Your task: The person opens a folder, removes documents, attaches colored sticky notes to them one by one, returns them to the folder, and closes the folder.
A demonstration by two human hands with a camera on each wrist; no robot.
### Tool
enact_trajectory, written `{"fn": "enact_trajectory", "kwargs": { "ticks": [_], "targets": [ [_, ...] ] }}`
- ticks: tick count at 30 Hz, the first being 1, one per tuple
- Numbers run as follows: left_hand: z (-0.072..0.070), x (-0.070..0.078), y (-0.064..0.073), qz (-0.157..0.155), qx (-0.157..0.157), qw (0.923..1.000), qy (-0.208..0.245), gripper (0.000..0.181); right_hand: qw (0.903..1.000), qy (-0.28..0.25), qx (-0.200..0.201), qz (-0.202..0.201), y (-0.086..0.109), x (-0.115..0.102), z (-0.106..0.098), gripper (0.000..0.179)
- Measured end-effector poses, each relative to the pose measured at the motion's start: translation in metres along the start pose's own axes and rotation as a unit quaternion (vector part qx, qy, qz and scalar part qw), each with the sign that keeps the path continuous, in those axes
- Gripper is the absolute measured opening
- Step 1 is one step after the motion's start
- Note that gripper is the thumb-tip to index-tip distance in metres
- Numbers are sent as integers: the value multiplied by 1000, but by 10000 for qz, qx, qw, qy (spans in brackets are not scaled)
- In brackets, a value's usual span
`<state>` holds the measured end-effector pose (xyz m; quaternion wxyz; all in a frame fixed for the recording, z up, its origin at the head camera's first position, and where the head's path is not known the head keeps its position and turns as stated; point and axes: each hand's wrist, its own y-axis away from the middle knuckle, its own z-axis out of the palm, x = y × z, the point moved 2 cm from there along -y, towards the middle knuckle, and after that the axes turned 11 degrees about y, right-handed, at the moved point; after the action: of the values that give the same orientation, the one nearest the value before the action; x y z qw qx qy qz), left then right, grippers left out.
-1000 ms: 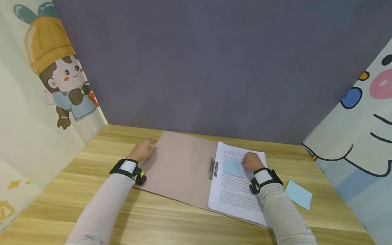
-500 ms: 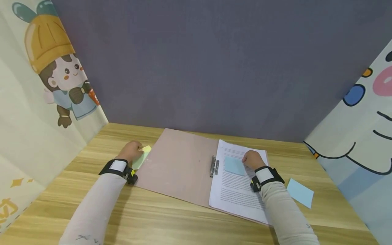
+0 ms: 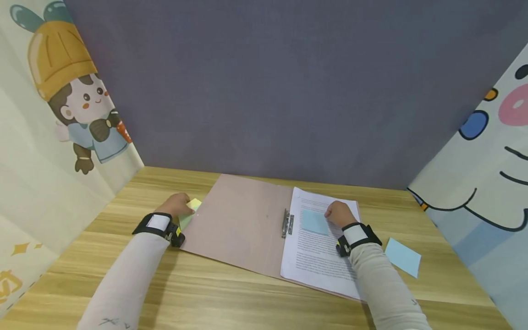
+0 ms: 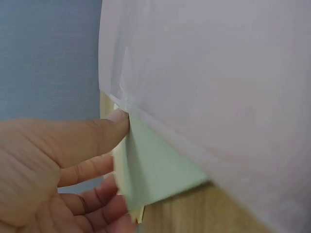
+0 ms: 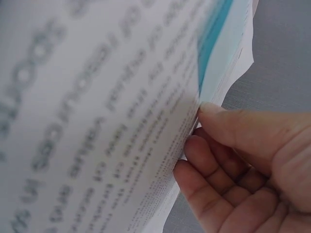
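Note:
A pinkish folder [image 3: 243, 229] lies spread on the table, printed sheets [image 3: 317, 270] on its right half beside a metal clip [image 3: 288, 223]. My left hand [image 3: 177, 206] is at the folder's left edge. Its thumb and fingers pinch a pale green sticky note [image 4: 160, 165], partly covered by that edge; yellow paper [image 3: 194, 202] shows next to it. On the top sheet sits a light blue sticky note [image 3: 314, 222]. My right hand [image 3: 340, 214] pinches its right edge; in the right wrist view the thumb [image 5: 214, 109] is on the note, its index fingertip hidden.
Another light blue sticky note [image 3: 403, 257] lies on the wooden table [image 3: 222, 293], right of the folder. Behind the table stands a dark grey panel [image 3: 264, 91]. Printed cartoon curtains [image 3: 37, 151] flank both sides.
My left hand has moved left from the folder's edge, and green and yellow paper has come into view there. Lately it has barely moved. My right hand stays at the blue note.

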<state>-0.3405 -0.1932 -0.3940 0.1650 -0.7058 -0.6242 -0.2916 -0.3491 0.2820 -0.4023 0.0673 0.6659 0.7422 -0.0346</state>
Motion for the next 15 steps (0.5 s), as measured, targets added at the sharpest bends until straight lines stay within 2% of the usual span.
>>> {"fn": "enact_trajectory", "kwargs": {
  "ticks": [5, 9, 11, 12, 15],
  "targets": [
    [0, -3, 1, -334, -50, 9986, 397, 35, 10000, -37, 4, -21, 2, -1, -1, 8],
    [-3, -11, -1, -214, 108, 9993, 278, 27, 10000, -67, -11, 7, 2, 0, -1, 8],
    [-7, -13, 1, -44, 265, 9996, 88, 25, 9999, -98, -48, 8, 1, 0, -3, 7],
    [-9, -14, 3, 39, 345, 9994, -9, 24, 9999, -99, 78, -102, 0, 2, -2, 8],
    [-14, -14, 8, 151, 466, 9988, -41, 21, 9999, -134, 2, -85, -1, 4, -1, 9]
  ]
}}
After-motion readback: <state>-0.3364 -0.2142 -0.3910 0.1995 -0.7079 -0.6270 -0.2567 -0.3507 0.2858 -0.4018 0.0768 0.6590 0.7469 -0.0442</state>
